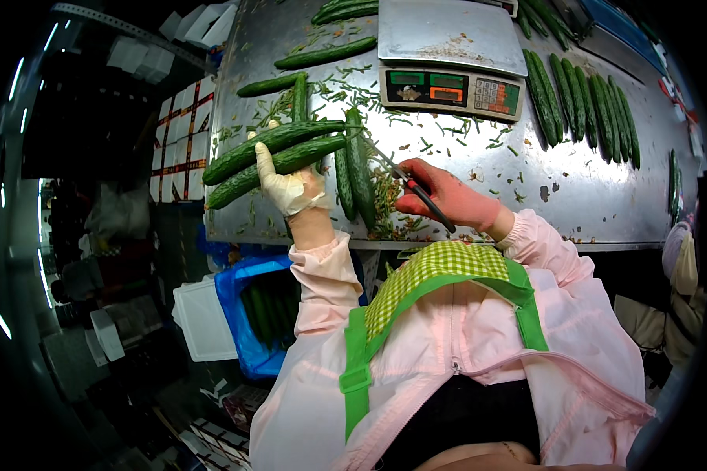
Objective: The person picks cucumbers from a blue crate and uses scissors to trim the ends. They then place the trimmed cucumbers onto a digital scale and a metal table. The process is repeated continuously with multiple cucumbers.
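Observation:
Two long cucumbers [277,141] lie side by side in my left hand [283,179], which wears a pale, torn-looking glove. Their stem ends point right, towards the tool in my right hand. A red glove covers my right hand [448,194], and in it is a pair of dark-handled scissors [421,197]. The blades reach up and left, close to the stem ends; whether they touch a stem is too small to tell. Right beneath, two more cucumbers [360,176] lie on the metal table [465,144]. Cut stems and withered blossoms [389,197] are heaped beside them.
A digital scale [451,88] stands at the table's far middle. Rows of cucumbers [577,103] lie to its right, and loose ones [324,53] to its left. Below the table's left front, a blue-lined box [230,294] holds cucumbers. White boxes [179,141] are stacked at left.

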The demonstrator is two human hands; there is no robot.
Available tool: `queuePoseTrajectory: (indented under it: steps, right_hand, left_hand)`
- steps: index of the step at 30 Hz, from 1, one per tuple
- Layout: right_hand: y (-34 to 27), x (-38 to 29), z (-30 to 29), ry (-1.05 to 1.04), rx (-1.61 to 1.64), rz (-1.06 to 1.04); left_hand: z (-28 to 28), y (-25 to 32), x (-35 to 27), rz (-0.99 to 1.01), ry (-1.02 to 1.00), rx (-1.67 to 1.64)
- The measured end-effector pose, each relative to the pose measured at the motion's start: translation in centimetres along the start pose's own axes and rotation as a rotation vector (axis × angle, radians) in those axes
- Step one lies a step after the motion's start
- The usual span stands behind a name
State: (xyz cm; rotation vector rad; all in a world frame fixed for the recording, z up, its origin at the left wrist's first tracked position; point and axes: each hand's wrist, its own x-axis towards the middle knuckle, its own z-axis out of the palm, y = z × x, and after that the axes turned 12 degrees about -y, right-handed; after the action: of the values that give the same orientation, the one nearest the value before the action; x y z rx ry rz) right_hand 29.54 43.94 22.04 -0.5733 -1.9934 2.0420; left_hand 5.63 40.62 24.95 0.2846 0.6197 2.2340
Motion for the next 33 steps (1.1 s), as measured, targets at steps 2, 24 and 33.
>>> queuePoseTrajectory:
  steps: [2,24,33]
  right_hand:
    - [0.0,0.5,0.2,-0.03,-0.171,0.044]
    - [-0.5,1.8,3.2,-0.043,0.315,0.096]
    - [-0.5,2.1,3.8,-0.039,0.292,0.264]
  left_hand:
    - [-0.1,-0.2,-0.6,0.007,0.019,0.019]
    - [-3.0,-1.0,-1.8,0.015,0.146,-0.012]
    - [-3.0,-0.7,-2.3,0.06,0.196,-0.011]
